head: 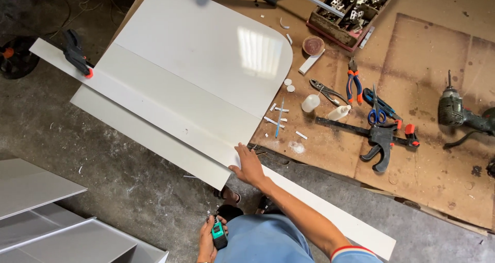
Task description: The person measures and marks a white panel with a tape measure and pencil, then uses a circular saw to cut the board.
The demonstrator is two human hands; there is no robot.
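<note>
White glossy laminated panel overhangs tabletop at 9 o'clock. Your right hand rests flat, unclenched, on its near corner; left hand grips green tape measure. Stiff, slick, likely heavy: grip edges.

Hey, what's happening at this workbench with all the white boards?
A person presses the right hand on the near corner of a large glossy white panel with one rounded corner, which lies on a brown board-covered workbench. A long white strip lies across the panel, pinched at its far end by a black and orange spring clamp. The left hand holds a small green and black tape measure low by the waist. Pliers, scissors, a bar clamp and a drill lie to the side.
</note>
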